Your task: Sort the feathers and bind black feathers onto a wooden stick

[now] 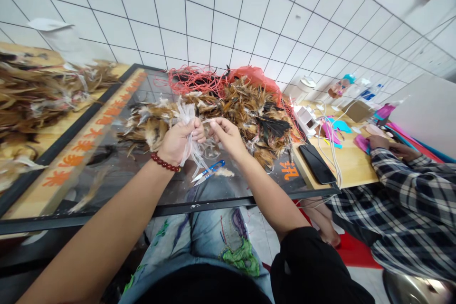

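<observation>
- Our left hand [180,141] clenches a bundle of white strands [186,113] at the frame's centre.
- Our right hand [228,137], just beside it, pinches a thin strand [206,121].
- Below our hands, we see blue-handled snips [210,171] on the dark tabletop [228,187].
- Brown feathers [242,104] lie heaped behind, upper centre.

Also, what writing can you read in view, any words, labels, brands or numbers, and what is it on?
Black-framed glass tabletop, left side: row of orange Chinese-style characters, too slanted and blurred to quote.
Same tabletop, right: orange character, turned, unclear.
Blue-handled metal snips: any marking too small.
No brand or number is legible.
</observation>
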Motion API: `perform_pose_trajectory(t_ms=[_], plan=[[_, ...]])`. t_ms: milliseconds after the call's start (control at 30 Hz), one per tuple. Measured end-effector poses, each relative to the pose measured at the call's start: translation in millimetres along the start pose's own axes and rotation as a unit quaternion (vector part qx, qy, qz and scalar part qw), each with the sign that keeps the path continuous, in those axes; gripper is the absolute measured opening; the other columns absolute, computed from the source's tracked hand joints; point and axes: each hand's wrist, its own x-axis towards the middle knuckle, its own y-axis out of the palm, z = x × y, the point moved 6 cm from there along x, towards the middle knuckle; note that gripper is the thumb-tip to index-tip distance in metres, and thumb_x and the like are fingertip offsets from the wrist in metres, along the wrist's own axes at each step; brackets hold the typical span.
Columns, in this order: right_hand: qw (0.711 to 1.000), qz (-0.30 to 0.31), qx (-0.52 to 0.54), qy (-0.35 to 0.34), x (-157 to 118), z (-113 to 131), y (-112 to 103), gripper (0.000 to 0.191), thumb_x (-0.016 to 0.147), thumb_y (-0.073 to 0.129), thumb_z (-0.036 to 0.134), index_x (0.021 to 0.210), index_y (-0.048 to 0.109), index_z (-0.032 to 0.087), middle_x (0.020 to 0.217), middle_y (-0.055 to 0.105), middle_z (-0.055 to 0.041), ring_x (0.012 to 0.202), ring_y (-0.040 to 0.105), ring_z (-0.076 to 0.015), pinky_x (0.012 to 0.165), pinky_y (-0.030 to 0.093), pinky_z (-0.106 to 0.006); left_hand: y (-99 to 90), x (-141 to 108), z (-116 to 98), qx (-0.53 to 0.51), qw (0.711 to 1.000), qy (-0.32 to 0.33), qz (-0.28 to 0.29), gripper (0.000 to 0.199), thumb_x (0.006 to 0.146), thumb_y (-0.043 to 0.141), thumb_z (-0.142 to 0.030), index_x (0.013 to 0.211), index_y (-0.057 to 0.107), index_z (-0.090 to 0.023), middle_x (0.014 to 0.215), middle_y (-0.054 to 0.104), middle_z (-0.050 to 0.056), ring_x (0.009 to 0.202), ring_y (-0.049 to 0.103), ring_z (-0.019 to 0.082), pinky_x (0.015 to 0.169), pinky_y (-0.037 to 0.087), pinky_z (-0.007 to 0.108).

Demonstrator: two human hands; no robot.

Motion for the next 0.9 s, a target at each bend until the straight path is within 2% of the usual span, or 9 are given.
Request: perform_pose_trajectory(t_ms=[133, 300, 433, 500, 667, 800, 900], plan=[[0.994, -0.013, 0.102, 0.025, 2, 2, -3, 0.041, 0.074, 0.071, 0.058, 0.083, 0.063, 0.018, 0.068, 0.059, 0.0031, 0.054, 0.043, -0.0063, 0.053, 0.038, -0.021, 1.6, 0, 6, 0.025, 0.999, -0.016, 0.019, 0.022, 0.085, 0.062, -0.017, 0.064, 0.058, -0.013, 0.051, 0.038, -0.002, 0.045, 0.034, 0.008, 0.048, 0.037, 0.019], [0.992, -0.016, 0.123, 0.018, 0, 7, -4, 0.037, 0.070, 0.077, 0.050, 0.086, 0.068, 0.018, 0.068, 0.060, 0.0037, 0.055, 0.043, -0.0060, 0.054, 0.038, -0.021, 4.2, -1, 7, 0.036, 0.999, -0.022, 0.030, 0.021, 0.084, 0.064, -0.016, 0.064, 0.059, -0.012, 0.051, 0.040, -0.002, 0.047, 0.036, 0.008, 0.049, 0.038, 0.018], [0.993, -0.017, 0.115, 0.009, -1, 8, -4, 0.034, 0.073, 0.074, 0.048, 0.085, 0.068, 0.017, 0.068, 0.060, 0.0028, 0.055, 0.043, -0.0065, 0.053, 0.037, -0.022, 4.9, -1, 8, 0.046, 0.998, -0.020, 0.031, 0.020, 0.083, 0.066, -0.017, 0.064, 0.060, -0.012, 0.051, 0.041, -0.002, 0.048, 0.038, 0.008, 0.049, 0.040, 0.019], [0.995, -0.022, 0.101, -0.008, -2, 11, -5, 0.032, 0.075, 0.072, 0.048, 0.081, 0.067, 0.017, 0.071, 0.061, 0.0018, 0.059, 0.047, -0.0077, 0.059, 0.041, -0.023, 1.0, 0, 10, 0.059, 0.998, -0.014, 0.009, 0.019, 0.082, 0.067, -0.018, 0.066, 0.060, -0.012, 0.052, 0.044, -0.001, 0.048, 0.040, 0.009, 0.049, 0.040, 0.019], [0.999, -0.022, 0.032, -0.027, -4, 15, -4, 0.034, 0.078, 0.068, 0.050, 0.079, 0.066, 0.017, 0.076, 0.063, -0.0001, 0.071, 0.054, -0.0110, 0.071, 0.046, -0.025, -15.2, 3, 9, 0.134, 0.986, 0.047, -0.092, 0.016, 0.084, 0.067, -0.021, 0.070, 0.064, -0.013, 0.051, 0.050, 0.000, 0.044, 0.040, 0.008, 0.044, 0.034, 0.017], [0.999, -0.039, 0.009, -0.025, -3, 13, -6, 0.031, 0.079, 0.067, 0.049, 0.081, 0.068, 0.017, 0.082, 0.068, -0.0020, 0.076, 0.059, -0.0130, 0.076, 0.048, -0.027, -16.0, 2, 10, 0.189, 0.973, 0.074, -0.110, 0.021, 0.079, 0.073, -0.021, 0.064, 0.062, -0.013, 0.050, 0.050, 0.000, 0.043, 0.038, 0.006, 0.042, 0.028, 0.018], [0.998, -0.052, 0.000, -0.028, -2, 10, -8, 0.029, 0.078, 0.069, 0.047, 0.081, 0.069, 0.017, 0.083, 0.069, -0.0027, 0.077, 0.061, -0.0134, 0.077, 0.049, -0.027, -13.9, 2, 10, 0.216, 0.968, 0.071, -0.104, 0.025, 0.077, 0.076, -0.026, 0.061, 0.061, -0.012, 0.050, 0.050, -0.001, 0.043, 0.037, 0.006, 0.042, 0.026, 0.019]])
